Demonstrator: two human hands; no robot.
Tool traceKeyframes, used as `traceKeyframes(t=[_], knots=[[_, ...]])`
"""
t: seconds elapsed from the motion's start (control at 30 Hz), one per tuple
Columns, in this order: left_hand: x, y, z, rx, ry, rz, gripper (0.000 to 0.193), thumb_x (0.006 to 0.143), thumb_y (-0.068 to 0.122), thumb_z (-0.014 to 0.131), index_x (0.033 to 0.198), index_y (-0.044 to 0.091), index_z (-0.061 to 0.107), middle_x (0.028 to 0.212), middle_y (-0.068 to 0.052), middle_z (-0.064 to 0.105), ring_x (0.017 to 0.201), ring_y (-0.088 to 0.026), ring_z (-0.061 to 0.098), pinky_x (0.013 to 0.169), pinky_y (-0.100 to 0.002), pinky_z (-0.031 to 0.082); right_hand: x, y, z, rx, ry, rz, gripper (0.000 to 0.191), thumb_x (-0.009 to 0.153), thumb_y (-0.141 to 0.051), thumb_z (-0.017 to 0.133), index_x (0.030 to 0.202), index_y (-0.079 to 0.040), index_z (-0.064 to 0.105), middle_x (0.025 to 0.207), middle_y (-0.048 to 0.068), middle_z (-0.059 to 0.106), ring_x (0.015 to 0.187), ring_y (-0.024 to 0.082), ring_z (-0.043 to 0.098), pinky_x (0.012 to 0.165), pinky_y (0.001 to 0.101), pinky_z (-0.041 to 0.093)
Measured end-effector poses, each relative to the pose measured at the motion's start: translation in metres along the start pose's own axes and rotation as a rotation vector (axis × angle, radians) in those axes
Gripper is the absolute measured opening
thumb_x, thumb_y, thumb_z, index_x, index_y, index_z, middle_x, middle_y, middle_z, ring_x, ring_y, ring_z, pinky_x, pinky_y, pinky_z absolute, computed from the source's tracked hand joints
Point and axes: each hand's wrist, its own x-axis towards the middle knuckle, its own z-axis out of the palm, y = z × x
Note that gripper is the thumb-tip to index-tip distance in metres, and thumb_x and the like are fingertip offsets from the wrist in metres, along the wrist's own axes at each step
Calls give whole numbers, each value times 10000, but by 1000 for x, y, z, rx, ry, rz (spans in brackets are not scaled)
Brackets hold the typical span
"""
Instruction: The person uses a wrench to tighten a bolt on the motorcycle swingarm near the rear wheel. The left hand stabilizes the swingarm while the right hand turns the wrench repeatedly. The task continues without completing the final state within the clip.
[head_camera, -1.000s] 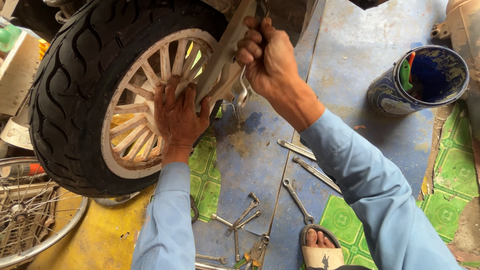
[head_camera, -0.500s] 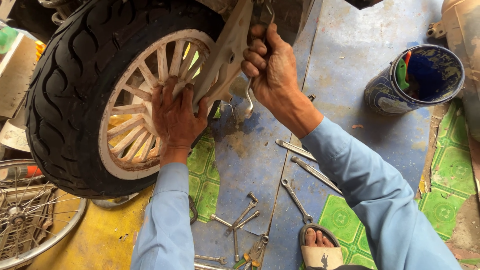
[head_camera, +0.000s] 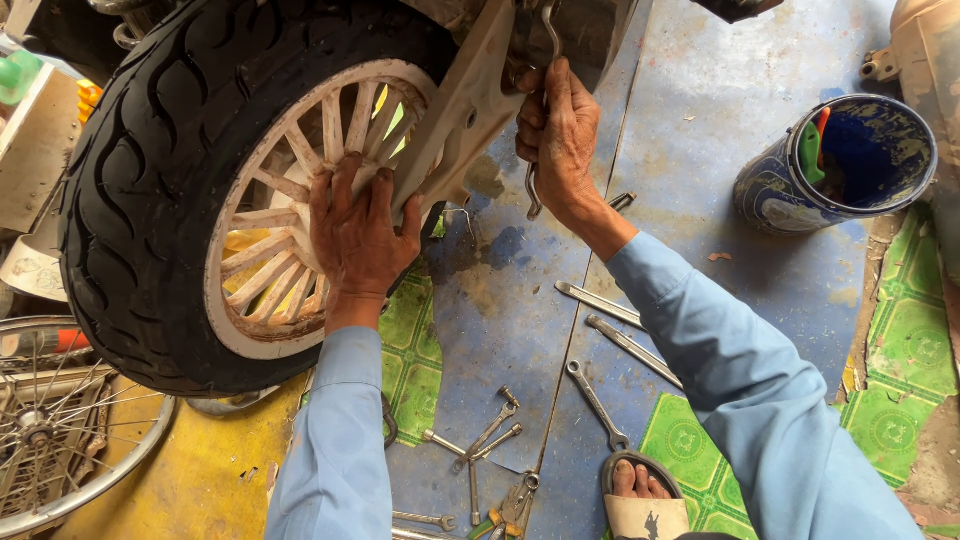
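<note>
**Wheel braced, wrench on the swing arm**

Workshop floor (head_camera: 520, 330): blue sheet over green-patterned mats, yellow patch at the near left corner. Nearest us, loose wrenches (head_camera: 480, 440) scattered by our sandalled foot (head_camera: 640, 500), within easy reach. Mid-floor, our left hand (head_camera: 355, 235) lies flat, fingers spread, on the pale spokes of the wheel (head_camera: 230, 200), likely to stop it turning. Our right hand (head_camera: 555, 135) is closed round a curved wrench (head_camera: 540, 110) at the swing arm (head_camera: 460, 110) above. Far right edge: blue bucket (head_camera: 840, 165) holding tools.
</note>
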Motion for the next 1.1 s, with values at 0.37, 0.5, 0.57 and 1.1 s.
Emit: traceKeyframes(t=[0.37,0.5,0.57,1.1], knots=[[0,1,3,-5,-17,-17,359,1071,400,581,1187,79,693,1013,-96,794,1418,-217,454,1195,-422,283,14,15,-13,-162,26,-24,478,1062,-545,535,961,-90,643,617,-64,401,477,48,296,391,259,237],[-1,0,4,-15,-27,-16,371,1083,400,575,1192,66,691,1008,-96,796,1425,-224,451,1201,-425,276,21,23,-17,-174,-17,-44,495,1069,-552,514,983,-82,644,603,-65,384,478,46,282,405,261,229],[-1,0,4,-8,-23,-14,370,1080,401,573,1190,68,691,1013,-94,796,1431,-223,449,1208,-426,274,24,26,-17,-182,-42,-66,509,1077,-553,500,992,-74,649,602,-64,375,477,47,274,405,263,228],[-1,0,-1,7,5,0,366,1064,391,598,1184,64,709,1056,-103,792,1426,-227,456,1198,-426,297,13,-50,55,744,112,535,389,1132,-339,372,1120,11,542,688,-12,393,533,97,337,470,266,338]])
